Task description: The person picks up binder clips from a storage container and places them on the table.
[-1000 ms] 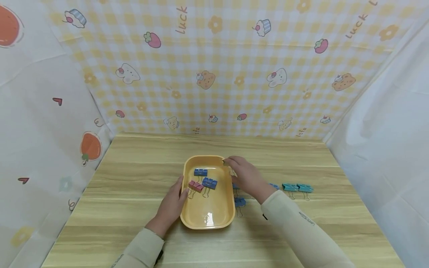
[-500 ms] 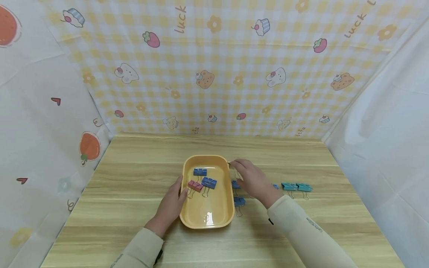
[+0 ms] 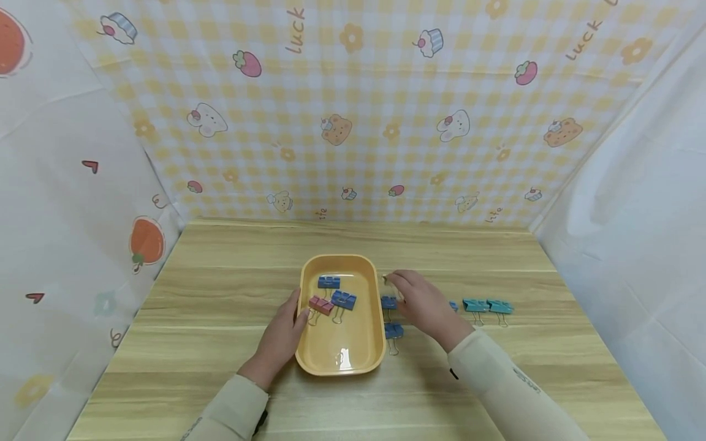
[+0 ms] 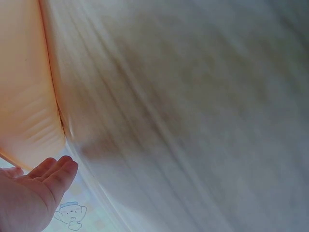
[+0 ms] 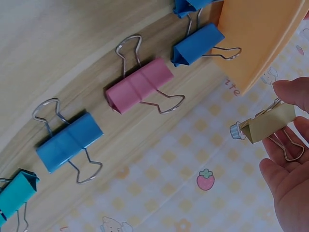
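My left hand [image 3: 281,335] grips the left side of a yellow plastic tray [image 3: 342,356], thumb over the rim and fingers along the outer wall. Inside the tray lie a pink binder clip [image 3: 321,305] and two blue ones, one a dark blue binder clip [image 3: 344,300]. Just right of the tray, my right hand [image 3: 426,304] pinches a gold binder clip [image 5: 271,122] between thumb and fingers. The right wrist view shows the gold clip's wire handles spread apart, held off the table.
Beside the tray's right wall stand two blue binder clips, the nearer blue clip [image 3: 393,331] in front. A pink clip [image 5: 140,84] and a lighter blue clip [image 5: 70,142] follow, then two teal clips [image 3: 475,305]. A checked cloth [image 3: 353,92] hangs behind the wooden table [image 3: 231,257].
My right hand, with the gold binder clip, has moved from the tray's upper right rim to the right and slightly toward me. The left hand and tray stay put.
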The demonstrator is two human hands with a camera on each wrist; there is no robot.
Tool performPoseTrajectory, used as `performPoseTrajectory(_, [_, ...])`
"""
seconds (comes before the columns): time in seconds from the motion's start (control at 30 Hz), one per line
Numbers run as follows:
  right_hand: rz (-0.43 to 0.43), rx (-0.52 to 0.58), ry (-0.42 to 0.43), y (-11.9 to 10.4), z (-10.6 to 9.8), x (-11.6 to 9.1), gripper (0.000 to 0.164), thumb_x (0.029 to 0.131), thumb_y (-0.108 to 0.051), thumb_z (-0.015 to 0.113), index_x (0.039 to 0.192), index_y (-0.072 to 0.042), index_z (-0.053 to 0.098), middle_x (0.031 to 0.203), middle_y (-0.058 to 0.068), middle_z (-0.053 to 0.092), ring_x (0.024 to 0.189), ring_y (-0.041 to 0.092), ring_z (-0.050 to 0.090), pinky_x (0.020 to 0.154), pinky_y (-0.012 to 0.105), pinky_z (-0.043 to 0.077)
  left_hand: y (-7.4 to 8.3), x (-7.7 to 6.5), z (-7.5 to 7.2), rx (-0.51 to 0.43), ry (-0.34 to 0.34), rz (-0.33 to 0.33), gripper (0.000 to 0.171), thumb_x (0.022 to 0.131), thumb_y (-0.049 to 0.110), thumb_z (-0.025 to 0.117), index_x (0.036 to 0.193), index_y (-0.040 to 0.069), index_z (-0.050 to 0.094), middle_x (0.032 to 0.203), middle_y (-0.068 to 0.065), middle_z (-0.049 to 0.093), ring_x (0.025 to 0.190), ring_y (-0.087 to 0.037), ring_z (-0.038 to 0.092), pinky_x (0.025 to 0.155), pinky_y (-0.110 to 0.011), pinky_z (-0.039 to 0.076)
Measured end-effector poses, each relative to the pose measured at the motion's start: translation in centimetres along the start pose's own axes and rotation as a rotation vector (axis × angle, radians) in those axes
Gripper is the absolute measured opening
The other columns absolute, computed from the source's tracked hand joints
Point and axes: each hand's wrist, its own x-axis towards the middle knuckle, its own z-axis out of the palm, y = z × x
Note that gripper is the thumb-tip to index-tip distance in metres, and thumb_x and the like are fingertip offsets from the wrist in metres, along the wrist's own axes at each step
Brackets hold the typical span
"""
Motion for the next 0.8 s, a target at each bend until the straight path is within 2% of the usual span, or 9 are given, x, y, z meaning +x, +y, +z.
performPoseTrajectory(0.43, [-0.003, -0.025, 0.028, 0.8, 0.9, -1.9, 0.05, 0.08, -0.001, 0.073, 0.128, -0.007, 0.06, 0.126, 0.009, 0.06, 0.113, 0.024, 0.059, 0.085, 0.038, 0.056, 0.2, -0.1, 0.0, -0.008, -0.012, -0.019, 0.062, 0.103, 0.026, 0.044, 0.154, 0.002, 0.017, 0.154, -0.025, 0.027, 0.14, -0.041, 0.027, 0.114, -0.055, 0.024])
performPoseTrajectory(0.8, [0.019, -0.032, 0.019, 0.8, 1.1, -3.6, 0.058, 0.075, 0.002, 0.077, 0.129, -0.006, 0.059, 0.126, 0.01, 0.059, 0.114, 0.026, 0.059, 0.089, 0.039, 0.054, 0.1, 0.0, 0.0, -0.01, -0.009, -0.015, 0.061, 0.103, 0.025, 0.044, 0.154, 0.002, 0.018, 0.154, -0.025, 0.027, 0.14, -0.041, 0.027, 0.114, -0.054, 0.023])
